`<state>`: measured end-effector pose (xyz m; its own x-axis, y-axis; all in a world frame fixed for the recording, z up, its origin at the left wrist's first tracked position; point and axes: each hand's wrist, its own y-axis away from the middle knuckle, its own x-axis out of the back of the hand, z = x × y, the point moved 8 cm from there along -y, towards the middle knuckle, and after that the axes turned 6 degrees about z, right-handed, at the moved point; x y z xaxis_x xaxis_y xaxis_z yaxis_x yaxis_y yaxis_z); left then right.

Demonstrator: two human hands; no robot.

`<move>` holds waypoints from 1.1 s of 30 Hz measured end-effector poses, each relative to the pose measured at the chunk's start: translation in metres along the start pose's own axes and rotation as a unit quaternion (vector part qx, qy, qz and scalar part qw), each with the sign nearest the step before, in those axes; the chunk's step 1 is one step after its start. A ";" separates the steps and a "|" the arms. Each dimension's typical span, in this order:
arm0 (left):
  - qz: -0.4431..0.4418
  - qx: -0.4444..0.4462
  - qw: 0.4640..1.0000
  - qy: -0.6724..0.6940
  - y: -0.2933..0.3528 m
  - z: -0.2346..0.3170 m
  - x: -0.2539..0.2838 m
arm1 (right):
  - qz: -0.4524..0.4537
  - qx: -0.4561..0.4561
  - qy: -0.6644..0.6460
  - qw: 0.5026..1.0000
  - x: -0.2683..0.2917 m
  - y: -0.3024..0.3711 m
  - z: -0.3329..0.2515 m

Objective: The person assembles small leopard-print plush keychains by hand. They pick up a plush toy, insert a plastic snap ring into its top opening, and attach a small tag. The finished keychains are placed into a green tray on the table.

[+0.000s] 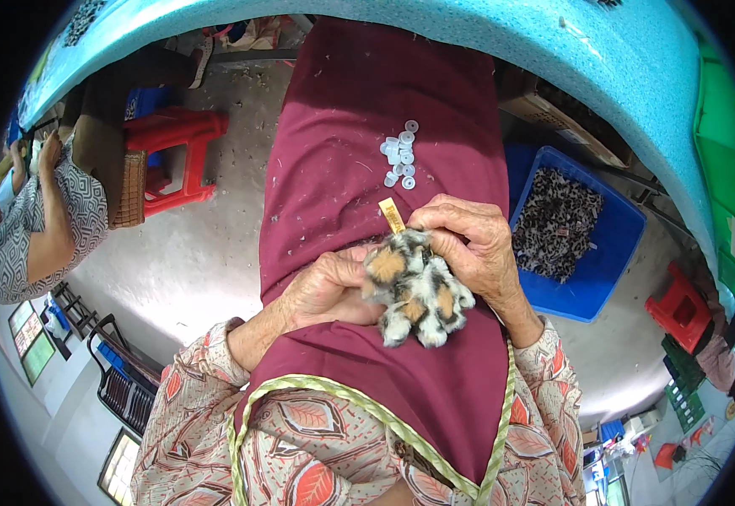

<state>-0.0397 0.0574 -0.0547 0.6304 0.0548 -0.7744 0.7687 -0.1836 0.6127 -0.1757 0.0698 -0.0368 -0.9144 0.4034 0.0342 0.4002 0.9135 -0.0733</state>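
Over my lap I have a small furry plush toy in black, white and orange, with stubby paws pointing toward me. A yellow fabric tag sticks out from its far end. My left hand supports the plush from its left side, with the thumb against the fur and some fingers hidden beneath. My right hand pinches the plush's upper right, near the tag. Farther up the maroon apron lies a loose group of small translucent plastic discs and caps.
A blue bin of spotted furry pieces stands on the floor at right. The speckled blue table edge curves across the far side. Red stools stand left and right. A person in a patterned top sits at left.
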 end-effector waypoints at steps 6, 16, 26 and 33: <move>-0.024 -0.018 0.999 -0.024 0.005 0.011 -0.019 | -0.004 -0.037 -0.007 0.999 0.001 -0.007 0.002; 0.046 -0.055 0.991 -0.115 -0.018 0.032 0.002 | 0.007 -0.149 -0.027 0.988 0.018 0.004 0.004; -0.010 -0.144 0.955 -0.259 -0.026 0.067 -0.041 | 0.192 -0.220 0.147 0.945 0.180 0.073 -0.033; 0.036 -0.163 0.957 -0.239 -0.034 0.072 -0.017 | 0.147 -0.005 0.580 0.801 0.228 0.081 -0.115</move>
<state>-0.0845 -0.0076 -0.0735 0.6217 -0.4157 -0.6638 0.7667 0.1497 0.6243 -0.3445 0.2423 0.0797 -0.1115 0.3745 0.9205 0.5944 0.7674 -0.2402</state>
